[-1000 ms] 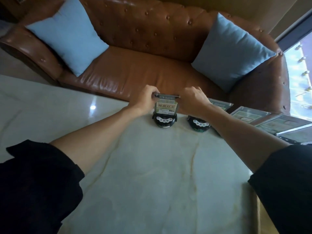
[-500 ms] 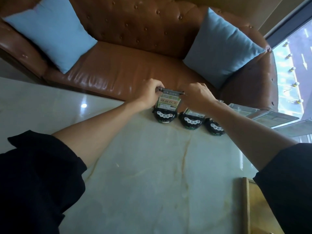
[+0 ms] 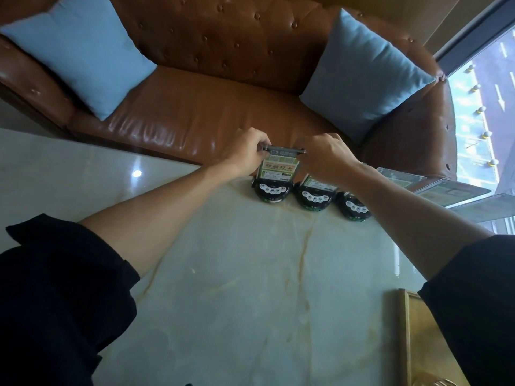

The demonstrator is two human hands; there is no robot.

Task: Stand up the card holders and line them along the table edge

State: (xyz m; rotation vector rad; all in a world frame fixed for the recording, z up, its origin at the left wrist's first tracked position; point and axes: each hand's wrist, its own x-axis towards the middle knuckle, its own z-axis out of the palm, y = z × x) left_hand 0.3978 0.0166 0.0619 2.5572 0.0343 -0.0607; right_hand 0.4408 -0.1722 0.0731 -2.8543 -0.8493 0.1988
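Card holder (image 3: 276, 179), leftmost of the row: black rounded base with white buttons, clear upright panel carrying a green and yellow printed card. Stands upright at the far edge of the counter (image 3: 250, 274), just before the sofa. Its dark top bar lies between the two hands, one end in each.

Left hand (image 3: 246, 151): fingers closed on the left end of the top bar. Right hand (image 3: 326, 154): fingers closed on the right end of the same bar, knuckles toward the camera. Both forearms reach forward from black sleeves (image 3: 55, 288).

Second card holder (image 3: 313, 197): same black base, just beside the first on its right, its panel partly hidden behind the right wrist. Third card holder (image 3: 352, 208): next to the right again, mostly covered by the right forearm; upright or not cannot be told.

Further clear panels (image 3: 451, 190): several, continuing to the right along the counter edge, tilted low.

Counter: pale marble with tan veins. Wooden frame (image 3: 405, 330) at its near right corner.

Sofa (image 3: 209, 112): brown buttoned leather, beyond the counter, bearing two light blue cushions (image 3: 80, 51), one at each end.
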